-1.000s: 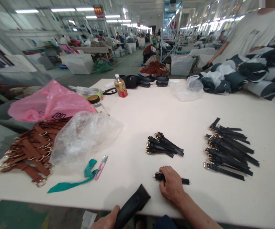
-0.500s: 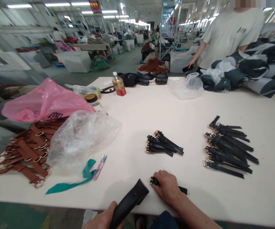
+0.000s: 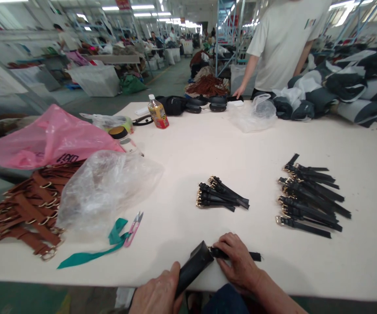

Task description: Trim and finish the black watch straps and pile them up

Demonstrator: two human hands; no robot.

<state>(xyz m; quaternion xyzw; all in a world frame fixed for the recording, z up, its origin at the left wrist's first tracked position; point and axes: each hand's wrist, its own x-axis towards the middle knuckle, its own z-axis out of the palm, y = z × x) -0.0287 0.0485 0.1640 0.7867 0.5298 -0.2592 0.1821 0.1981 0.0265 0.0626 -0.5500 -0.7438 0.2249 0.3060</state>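
My left hand (image 3: 157, 290) is wrapped round a long black leather-look piece (image 3: 193, 268), which is tilted up over the table's near edge. Its far end meets the buckle end of a short black buckle strap (image 3: 255, 256); whether they are joined cannot be made out. The fingers of my right hand (image 3: 236, 257) are closed on that strap, low at the table's surface, and cover its middle. Beyond my hands lies a small bundle of black straps (image 3: 221, 196) with gold-coloured buckles. To the right is a larger group of similar straps (image 3: 313, 200).
Pink-handled thread snips (image 3: 132, 230) lie by a green ribbon (image 3: 93, 256). Brown straps (image 3: 33, 207), a clear plastic bag (image 3: 100, 192) and a pink bag (image 3: 51, 139) occupy the left. A drink bottle (image 3: 158, 112) stands farther back. Across the table is a person (image 3: 280, 48) beside dark wrapped bundles (image 3: 319, 100).
My left hand has brought the black piece up and right, to the strap's buckle end. My right hand has shifted slightly right with the strap. The person opposite has lowered a hand to the table.
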